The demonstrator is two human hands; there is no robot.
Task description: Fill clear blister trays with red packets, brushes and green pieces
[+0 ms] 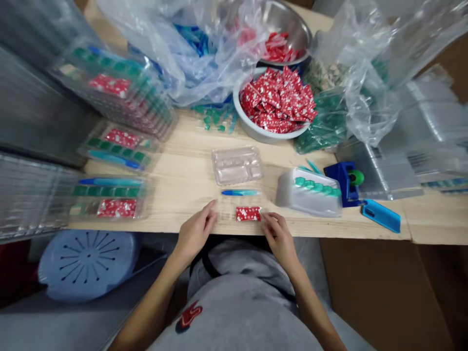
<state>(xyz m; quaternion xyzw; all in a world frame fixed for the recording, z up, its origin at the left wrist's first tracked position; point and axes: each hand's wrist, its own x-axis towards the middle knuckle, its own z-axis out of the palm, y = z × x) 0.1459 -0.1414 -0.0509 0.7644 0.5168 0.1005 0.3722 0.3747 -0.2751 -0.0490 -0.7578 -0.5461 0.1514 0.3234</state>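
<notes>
Between my hands, a clear plastic tray (227, 210) lies at the table's front edge. In it are a blue pen (240, 192) along the far side and a red packet with white print (248, 213) at the near right. My left hand (195, 231) pinches the tray's left edge with thumb and fingers. At the right edge, beside the packet's end, the bent fingers of my right hand (280, 239) close on the rim. A second clear tray (237, 165), with moulded compartments, lies just beyond.
A bowl (252, 130) heaped with red packets stands behind. Right are a white container (292, 197) with green pieces, a blue tape dispenser (341, 183) and a blue cutter-like tool (382, 217). Filled trays (109, 197) line the left; plastic bags (215, 73) crowd the back.
</notes>
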